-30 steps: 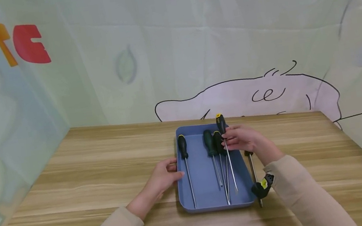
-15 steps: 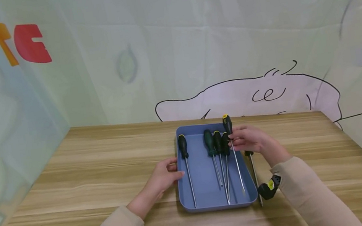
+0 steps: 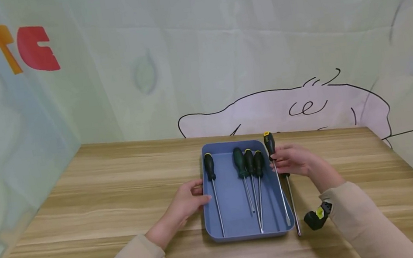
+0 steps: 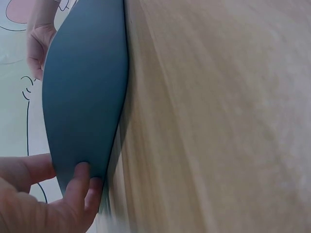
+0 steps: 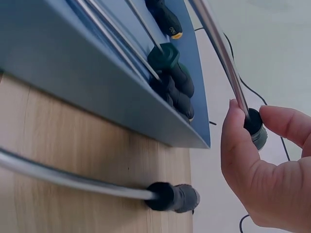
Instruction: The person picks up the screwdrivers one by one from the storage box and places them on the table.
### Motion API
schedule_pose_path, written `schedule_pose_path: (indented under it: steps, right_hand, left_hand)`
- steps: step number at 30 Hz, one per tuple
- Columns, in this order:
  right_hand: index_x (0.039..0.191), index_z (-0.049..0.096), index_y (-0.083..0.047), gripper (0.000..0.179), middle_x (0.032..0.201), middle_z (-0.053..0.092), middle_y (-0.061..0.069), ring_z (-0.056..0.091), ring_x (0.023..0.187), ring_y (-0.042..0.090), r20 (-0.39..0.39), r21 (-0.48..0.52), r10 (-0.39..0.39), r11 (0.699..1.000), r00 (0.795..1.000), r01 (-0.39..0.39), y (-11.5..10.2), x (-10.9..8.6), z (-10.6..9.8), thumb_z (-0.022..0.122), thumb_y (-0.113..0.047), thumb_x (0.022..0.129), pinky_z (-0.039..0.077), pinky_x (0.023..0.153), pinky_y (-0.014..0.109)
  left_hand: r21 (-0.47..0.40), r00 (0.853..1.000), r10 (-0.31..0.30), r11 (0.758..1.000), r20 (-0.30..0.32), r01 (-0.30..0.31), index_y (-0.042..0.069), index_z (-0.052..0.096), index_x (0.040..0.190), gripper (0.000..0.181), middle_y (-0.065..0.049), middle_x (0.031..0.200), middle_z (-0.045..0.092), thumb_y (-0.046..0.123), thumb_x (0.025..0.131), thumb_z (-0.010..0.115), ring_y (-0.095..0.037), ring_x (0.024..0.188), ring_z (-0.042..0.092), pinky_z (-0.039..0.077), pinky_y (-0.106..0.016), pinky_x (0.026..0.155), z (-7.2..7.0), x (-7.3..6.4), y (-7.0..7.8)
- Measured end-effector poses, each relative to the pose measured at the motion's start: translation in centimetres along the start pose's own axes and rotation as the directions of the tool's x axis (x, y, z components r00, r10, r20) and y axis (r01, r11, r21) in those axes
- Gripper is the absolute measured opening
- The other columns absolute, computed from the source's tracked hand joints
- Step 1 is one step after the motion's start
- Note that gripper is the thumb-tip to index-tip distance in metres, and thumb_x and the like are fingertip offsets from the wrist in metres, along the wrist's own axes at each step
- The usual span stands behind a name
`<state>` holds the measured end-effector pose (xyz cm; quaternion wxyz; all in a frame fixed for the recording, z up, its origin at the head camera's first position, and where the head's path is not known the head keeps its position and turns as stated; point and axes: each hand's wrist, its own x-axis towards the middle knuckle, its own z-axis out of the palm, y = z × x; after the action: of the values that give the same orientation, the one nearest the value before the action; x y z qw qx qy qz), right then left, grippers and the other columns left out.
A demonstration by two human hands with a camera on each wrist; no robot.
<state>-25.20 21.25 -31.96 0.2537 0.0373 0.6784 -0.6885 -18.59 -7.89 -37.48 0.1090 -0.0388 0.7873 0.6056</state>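
Note:
My right hand (image 3: 294,161) pinches a black-handled screwdriver (image 3: 270,144) with a yellow end, just below its handle. Its shaft slants down over the right rim of the blue tray (image 3: 235,222). My left hand (image 3: 186,201) grips the tray's left wall; in the left wrist view its thumb is at the rim and its fingertips (image 4: 81,170) press the outside. Inside the tray lie a lone black screwdriver (image 3: 209,167) at left, and a green-handled screwdriver (image 3: 239,164) beside two black ones (image 3: 259,164) toward the right.
Another screwdriver (image 3: 293,209) lies on the wooden table (image 3: 118,181) just right of the tray, its handle partly behind my right hand in the head view. A printed cloth backdrop (image 3: 197,60) rises behind the table's far edge.
My right hand has carried the screwdriver to the right, from above the tray's inside to its right rim. The left hand and the tray stay in place.

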Motion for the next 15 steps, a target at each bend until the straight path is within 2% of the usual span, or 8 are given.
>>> schedule_pose_path:
  steps: [10, 15]
  right_hand:
    - [0.105, 0.041, 0.003, 0.014, 0.080, 0.061, 0.008, 0.063, 0.073, 0.015, -0.003, 0.024, -0.008, 1.000, 1.000, 0.008, 0.4, -0.4, -1.5, 0.044, 0.004, 0.091, 0.055, 0.068, 0.024]
    - [0.108, 0.040, 0.004, 0.017, 0.079, 0.062, 0.009, 0.064, 0.072, 0.015, -0.021, 0.029, 0.003, 1.000, 1.000, -0.003, 0.7, -0.7, -2.2, 0.044, 0.005, 0.091, 0.055, 0.066, 0.024]
  left_hand:
    - [0.003, 1.000, -0.003, 1.000, 0.005, 0.003, -0.006, 0.048, 0.130, 0.050, -0.022, 0.113, 0.057, -0.006, 0.082, 0.063, -0.025, 0.094, 0.058, 0.055, -0.034, 0.074, 0.0, 0.1, -0.1]
    - [0.003, 1.000, -0.001, 1.000, 0.001, 0.001, -0.006, 0.048, 0.130, 0.050, -0.022, 0.113, 0.057, -0.006, 0.082, 0.063, -0.025, 0.095, 0.058, 0.055, -0.034, 0.075, 0.1, 0.1, -0.1]
